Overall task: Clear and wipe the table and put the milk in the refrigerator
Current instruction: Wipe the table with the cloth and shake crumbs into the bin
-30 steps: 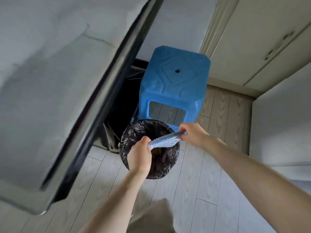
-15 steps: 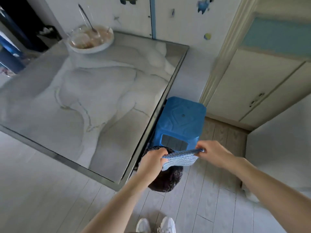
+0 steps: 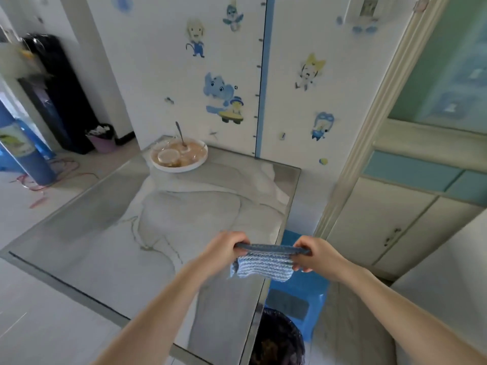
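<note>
Blue cloth (image 3: 264, 264) is held taut above the near right edge of the surface (image 3: 184, 219), pinched closed in the grip of left hand (image 3: 224, 250) and right hand (image 3: 315, 255). Bowl (image 3: 179, 156) remains uncleared at the far edge. No milk is seen. Wiping is judged unfinished.

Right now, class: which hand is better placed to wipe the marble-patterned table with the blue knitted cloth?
Left, probably. The left hand hangs over the table; the right hand, sharing the cloth, sits past its edge.
</note>
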